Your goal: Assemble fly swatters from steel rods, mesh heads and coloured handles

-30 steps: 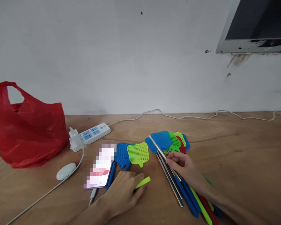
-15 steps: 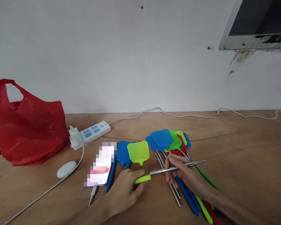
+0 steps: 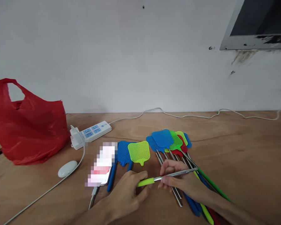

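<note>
My left hand (image 3: pixel 128 192) is closed around a yellow-green fly swatter handle (image 3: pixel 146 182). In my right hand (image 3: pixel 181 182) a silver metal rod (image 3: pixel 185 172) is pinched, its left end meeting the handle's open end. How deep the rod sits in it I cannot tell. Beyond my left hand lie a loose yellow-green swatter head (image 3: pixel 139 152) and blue heads (image 3: pixel 123 150) partly under it. A blue handle (image 3: pixel 111 178) is beside the phone. Loose metal rods (image 3: pixel 178 200) rest below my right hand, which hides part of them, near swatters with overlapping heads (image 3: pixel 162 138).
A lit phone (image 3: pixel 105 162) with a cable lies left of my left hand. Farther left are a white oval object (image 3: pixel 67 169), a power strip (image 3: pixel 95 131) and a red plastic bag (image 3: pixel 32 125). A white cord (image 3: pixel 187 116) runs along the wall.
The rod's left end has come up to the handle and now meets it. My right hand has shifted its grip toward that end, turning palm-up. The left hand moved slightly right.
</note>
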Demonstrator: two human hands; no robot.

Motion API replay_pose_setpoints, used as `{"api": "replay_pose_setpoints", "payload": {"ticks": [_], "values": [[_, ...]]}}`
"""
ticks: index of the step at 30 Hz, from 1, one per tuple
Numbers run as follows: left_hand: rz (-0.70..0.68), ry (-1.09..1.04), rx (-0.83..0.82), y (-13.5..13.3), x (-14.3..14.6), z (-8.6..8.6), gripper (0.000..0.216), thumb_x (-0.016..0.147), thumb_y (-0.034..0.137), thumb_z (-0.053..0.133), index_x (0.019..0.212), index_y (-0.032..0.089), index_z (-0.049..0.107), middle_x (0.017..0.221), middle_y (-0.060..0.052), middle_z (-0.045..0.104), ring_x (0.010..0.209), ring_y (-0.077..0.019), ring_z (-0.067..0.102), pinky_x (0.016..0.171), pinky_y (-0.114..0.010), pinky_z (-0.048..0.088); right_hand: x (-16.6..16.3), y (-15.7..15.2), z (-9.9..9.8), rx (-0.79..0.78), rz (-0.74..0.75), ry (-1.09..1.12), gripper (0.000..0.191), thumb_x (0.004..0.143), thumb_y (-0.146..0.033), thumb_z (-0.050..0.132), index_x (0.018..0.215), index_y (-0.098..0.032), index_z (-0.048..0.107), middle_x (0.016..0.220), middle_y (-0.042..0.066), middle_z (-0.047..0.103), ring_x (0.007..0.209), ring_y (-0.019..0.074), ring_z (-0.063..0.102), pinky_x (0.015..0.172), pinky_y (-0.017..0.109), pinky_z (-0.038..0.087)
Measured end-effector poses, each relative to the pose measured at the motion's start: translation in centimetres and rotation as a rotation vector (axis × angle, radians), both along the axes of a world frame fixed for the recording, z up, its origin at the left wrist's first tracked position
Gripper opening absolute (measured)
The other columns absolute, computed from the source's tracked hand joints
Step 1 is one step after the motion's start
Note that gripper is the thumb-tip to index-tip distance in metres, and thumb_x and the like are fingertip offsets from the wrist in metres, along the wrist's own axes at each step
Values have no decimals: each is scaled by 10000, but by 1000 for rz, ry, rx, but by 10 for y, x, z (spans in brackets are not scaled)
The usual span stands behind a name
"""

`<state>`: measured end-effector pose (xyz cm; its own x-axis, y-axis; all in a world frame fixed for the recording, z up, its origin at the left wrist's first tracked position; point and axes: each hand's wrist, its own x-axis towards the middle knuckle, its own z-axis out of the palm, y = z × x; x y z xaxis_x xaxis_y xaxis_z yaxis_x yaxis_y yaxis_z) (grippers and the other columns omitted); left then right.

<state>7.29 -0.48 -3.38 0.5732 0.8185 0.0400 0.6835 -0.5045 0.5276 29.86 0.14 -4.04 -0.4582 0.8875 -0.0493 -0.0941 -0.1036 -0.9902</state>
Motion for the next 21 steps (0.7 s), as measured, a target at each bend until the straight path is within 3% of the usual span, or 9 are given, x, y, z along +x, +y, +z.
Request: {"api": "replay_pose_setpoints", "payload": {"ticks": [2,5,9,12,14,18,21], "values": [[-10,-67,-18,-1,1,1,149,944,314,504,827,224,520,737,14,596,709,-179,571,665,-282,413,-1,0,-1,-15,7,-9,327,703,-420,849,822,-191,648,699,7,689,646,145,626,566,243,504],[0,-196,-37,-1,-1,6,127,914,306,570,1011,229,543,937,-3,650,835,-185,596,758,-285,445,0,2,-1,5,-104,14,320,709,-440,843,824,-189,680,696,-1,653,636,143,600,562,249,506],[27,-324,-28,0,-8,11,211,969,348,523,1159,257,523,1127,-21,643,1027,-208,584,901,-316,436,3,5,4,162,-342,55,311,864,-508,690,871,-199,664,840,18,642,632,128,567,605,272,507],[51,-336,-18,3,-10,12,193,998,350,461,1152,258,534,1165,-30,640,1066,-221,577,912,-336,430,7,2,7,305,-424,67,269,980,-489,527,938,-233,596,872,27,656,726,160,595,679,292,503],[75,-298,-1,5,-9,11,145,995,330,469,1069,246,561,1085,-28,660,995,-218,594,864,-336,437,10,-3,6,411,-388,4,244,1025,-447,440,963,-246,563,820,22,660,731,169,599,673,291,493],[89,-206,81,12,-6,6,134,975,269,481,902,222,583,923,-29,660,869,-219,595,779,-344,434,11,-11,1,640,-154,-237,218,1034,-359,433,969,-226,592,849,38,663,749,170,624,686,290,482],[120,-200,151,17,-7,3,171,975,256,463,862,216,585,880,-37,654,840,-229,594,758,-362,440,8,-11,0,679,-71,-294,191,1022,-336,469,974,-214,608,874,43,673,757,163,636,689,279,475]]}}
